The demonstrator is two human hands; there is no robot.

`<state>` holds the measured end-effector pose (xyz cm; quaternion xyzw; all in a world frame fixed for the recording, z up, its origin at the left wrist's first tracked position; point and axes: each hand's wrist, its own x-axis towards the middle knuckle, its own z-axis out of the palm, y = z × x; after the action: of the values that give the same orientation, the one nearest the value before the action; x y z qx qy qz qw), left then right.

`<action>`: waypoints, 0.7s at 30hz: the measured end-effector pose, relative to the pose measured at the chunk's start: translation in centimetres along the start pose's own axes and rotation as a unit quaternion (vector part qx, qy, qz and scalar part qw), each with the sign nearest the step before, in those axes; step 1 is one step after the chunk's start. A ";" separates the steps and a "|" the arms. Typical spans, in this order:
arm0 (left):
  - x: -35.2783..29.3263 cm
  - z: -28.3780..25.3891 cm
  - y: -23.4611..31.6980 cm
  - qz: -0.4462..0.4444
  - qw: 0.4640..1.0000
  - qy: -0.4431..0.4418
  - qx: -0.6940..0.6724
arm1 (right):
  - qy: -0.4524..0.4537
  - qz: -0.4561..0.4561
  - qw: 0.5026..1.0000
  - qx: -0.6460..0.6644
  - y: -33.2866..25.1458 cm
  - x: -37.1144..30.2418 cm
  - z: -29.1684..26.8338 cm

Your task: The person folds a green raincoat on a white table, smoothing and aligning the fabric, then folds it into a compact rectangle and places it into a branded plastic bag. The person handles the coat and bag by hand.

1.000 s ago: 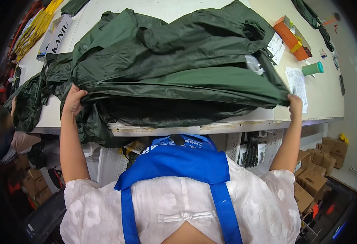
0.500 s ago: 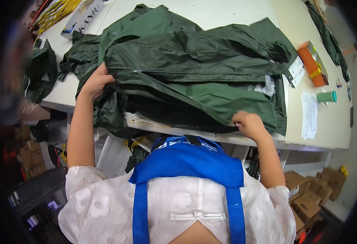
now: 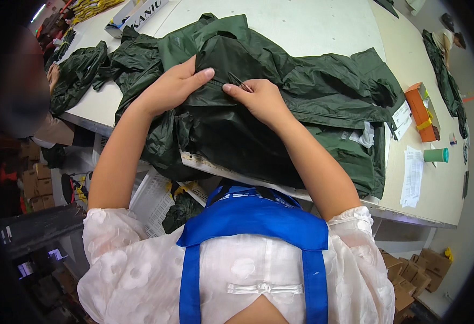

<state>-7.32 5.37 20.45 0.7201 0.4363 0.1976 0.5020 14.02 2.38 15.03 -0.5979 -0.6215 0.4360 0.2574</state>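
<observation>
On a white table [image 3: 323, 29], the left hand [image 3: 176, 86] grasps a green jacket [image 3: 323, 81]; the right hand [image 3: 264, 100] clasps a small tool [image 3: 245, 86].

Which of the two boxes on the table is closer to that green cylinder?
The orange box, at the picture's right, just beyond the green cylinder; the white box is far off, at the upper left.

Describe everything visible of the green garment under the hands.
Dark green garment with lighter green areas; thin, slightly shiny, coated-looking fabric. Crumpled, it spreads across the white table, partly hanging over the near edge. The left hand grips it; the right hand, holding a small metallic tool, touches it.
</observation>
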 end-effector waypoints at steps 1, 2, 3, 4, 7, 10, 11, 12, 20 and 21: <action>0.2 0.1 0.5 0.002 0.999 0.011 0.032 | 0.021 -0.014 1.000 0.018 0.2 0.1 0.1; 0.2 0.6 1.1 0.026 0.994 0.037 0.098 | 0.041 -0.026 0.998 0.036 0.4 0.0 0.1; 0.2 0.7 1.6 0.018 0.991 0.043 0.125 | 0.050 -0.044 0.998 0.023 0.5 -0.3 -0.3; 0.4 0.8 2.2 0.012 0.987 0.048 0.152 | 0.061 -0.060 0.996 0.011 0.5 -0.8 -0.9; 1.1 0.9 0.6 0.053 0.977 0.131 0.158 | 0.084 -0.076 0.993 -0.032 0.9 -2.3 -3.0; 1.5 0.1 3.4 0.057 0.981 0.146 -0.118 | 0.127 -0.039 0.991 0.010 6.4 -4.3 -7.0; 1.4 -0.3 4.4 0.042 0.966 0.166 -0.192 | 0.161 -0.018 0.987 0.014 8.9 -5.6 -9.3; 1.1 -2.4 3.7 0.019 0.955 0.200 -0.216 | 0.180 0.005 0.984 0.000 11.4 -6.8 -11.8; 0.4 -11.4 0.7 0.001 0.932 0.214 -0.294 | 0.376 0.266 0.887 -0.029 25.2 -21.7 -26.5; 0.6 -11.5 0.1 -0.012 0.937 0.216 -0.274 | 0.375 0.265 0.888 -0.008 25.1 -22.9 -26.6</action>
<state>-15.28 12.14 25.25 0.4893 0.4722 0.4542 0.5757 52.94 -15.97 11.27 -0.8611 -0.3005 0.2264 0.3418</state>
